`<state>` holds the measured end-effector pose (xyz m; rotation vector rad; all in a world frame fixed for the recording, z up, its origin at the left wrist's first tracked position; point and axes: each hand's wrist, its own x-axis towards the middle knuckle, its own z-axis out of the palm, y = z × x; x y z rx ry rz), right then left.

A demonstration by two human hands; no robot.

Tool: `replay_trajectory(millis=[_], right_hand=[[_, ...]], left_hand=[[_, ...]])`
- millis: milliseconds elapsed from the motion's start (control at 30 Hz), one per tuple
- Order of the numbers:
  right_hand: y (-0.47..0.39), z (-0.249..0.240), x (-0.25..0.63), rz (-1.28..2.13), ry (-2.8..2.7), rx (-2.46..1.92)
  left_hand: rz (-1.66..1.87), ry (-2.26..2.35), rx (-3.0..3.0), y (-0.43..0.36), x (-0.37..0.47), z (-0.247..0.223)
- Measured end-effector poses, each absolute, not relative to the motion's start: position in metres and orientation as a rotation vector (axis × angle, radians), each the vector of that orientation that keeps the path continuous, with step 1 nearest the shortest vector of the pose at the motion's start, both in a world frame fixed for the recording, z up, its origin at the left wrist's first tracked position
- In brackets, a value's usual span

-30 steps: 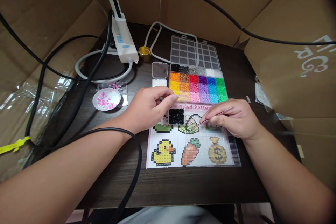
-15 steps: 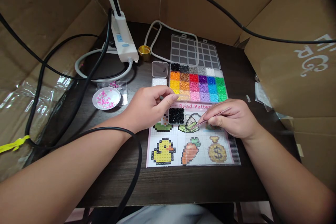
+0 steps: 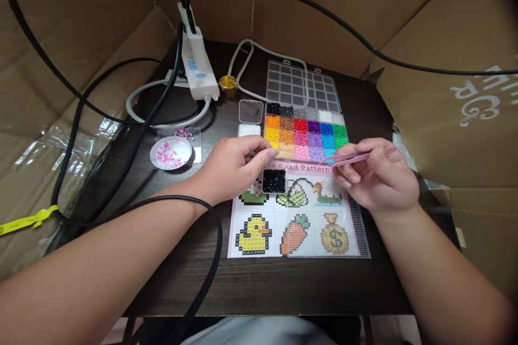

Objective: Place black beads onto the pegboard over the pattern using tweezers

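My left hand (image 3: 240, 164) pinches the clear lid of a small box of black beads (image 3: 274, 180), which rests open on the printed bead pattern sheet (image 3: 279, 229). In my right hand (image 3: 380, 178) is a pair of pink tweezers (image 3: 348, 158), raised above the sheet's right side with the tips pointing left and apart. No bead can be made out at the tips. A clear pegboard (image 3: 361, 232) lies over the right part of the sheet. Behind it sits a compartment case of coloured beads (image 3: 300, 139), partly covered by my hands.
A white dish (image 3: 188, 160) with pink beads stands at left, on another pegboard (image 3: 197, 145). Beside the case is a small box of white beads (image 3: 249, 130). A power strip (image 3: 201, 76), a gold cup (image 3: 229, 85) and cables (image 3: 212, 259) surround the area, with cardboard walls (image 3: 307, 21) behind.
My right hand has lifted the tweezers up and to the right, away from the pattern, and turned palm-up. The tweezer tips now show apart. My left hand keeps its pinch; the view shifted slightly.
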<state>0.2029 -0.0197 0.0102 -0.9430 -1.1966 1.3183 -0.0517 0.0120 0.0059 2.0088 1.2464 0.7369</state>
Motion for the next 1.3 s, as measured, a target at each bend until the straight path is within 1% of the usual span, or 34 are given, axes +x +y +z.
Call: replay_trajectory(millis=[67, 233, 333, 400, 533, 633, 700, 867, 1000, 1300], right_hand=[[-0.02, 0.015, 0.202, 1.333, -1.157, -0.901], [-0.025, 0.022, 0.2, 1.234, -1.215, -0.946], [-0.032, 0.021, 0.195, 1.273, -1.224, -0.892], [-0.038, 0.02, 0.191, 1.262, -1.251, -0.962], [-0.047, 0.017, 0.185, 1.043, -1.549, -1.226], [-0.046, 0.017, 0.18, 0.812, -1.821, -1.186], [-0.043, 0.017, 0.176, 0.73, -1.948, -1.085], [-0.039, 0.015, 0.171, 0.736, -1.996, -0.937], [-0.04, 0.013, 0.171, 0.68, -2.004, -0.962], [-0.039, 0.015, 0.173, 0.697, -2.019, -0.956]], left_hand=[[0.733, 1.242, 2.01, 0.012, -0.052, 0.006], [0.749, 1.234, 2.02, 0.012, -0.054, 0.005], [0.756, 1.24, 2.018, 0.012, -0.054, 0.005], [0.753, 1.243, 2.021, 0.012, -0.053, 0.005], [0.75, 1.25, 2.017, 0.013, -0.052, 0.005], [0.757, 1.239, 2.005, 0.013, -0.053, 0.005], [0.763, 1.236, 2.001, 0.013, -0.053, 0.004], [0.774, 1.234, 2.005, 0.013, -0.053, 0.003], [0.782, 1.229, 2.016, 0.014, -0.053, 0.003], [0.77, 1.232, 1.999, 0.014, -0.052, 0.003]])
